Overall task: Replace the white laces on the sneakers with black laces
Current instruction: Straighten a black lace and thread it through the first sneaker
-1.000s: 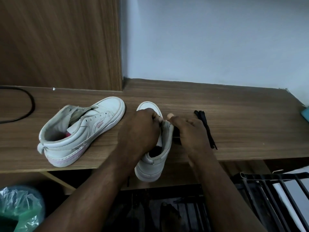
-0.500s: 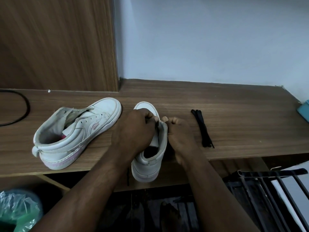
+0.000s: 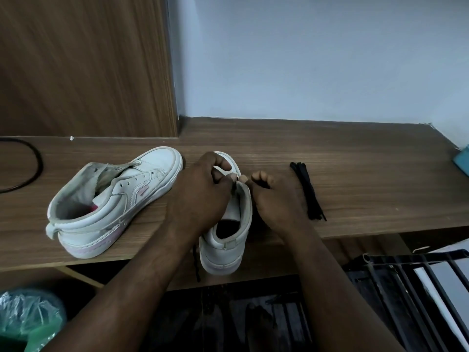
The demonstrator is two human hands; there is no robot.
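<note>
We see the upright sneaker (image 3: 223,247) standing at the front edge of the tabletop (image 3: 355,158), toe toward the wall and heel jutting out past the edge. Both hands meet over its throat. The left hand (image 3: 200,196) lies across the top of the shoe with its fingers curled, and its grip is clamped on the upper edge of the right eyelet flap. The right hand (image 3: 276,199) rests on the tabletop just beside the shoe's right side. Its fingers are curled and its thumb tip touches the same flap edge, right against the left fingertips. We cannot tell whether that grip is clamped on the flap, on a lace or on nothing, since the spot is too small and shadowed. So the shoe sits between the two hands, with the pinch point at the top of its flap. A black lace end (image 3: 196,265) hangs down over the front edge beside the heel, under the left forearm. The bundled black lace (image 3: 308,191) lies on the tabletop just to the right of the right hand, apart from it. The second sneaker (image 3: 114,199) lies tipped on its side to the left, its toe near the left hand. A black cable (image 3: 33,163) curves near the left edge, and a teal object (image 3: 463,161) sits at the right edge.
</note>
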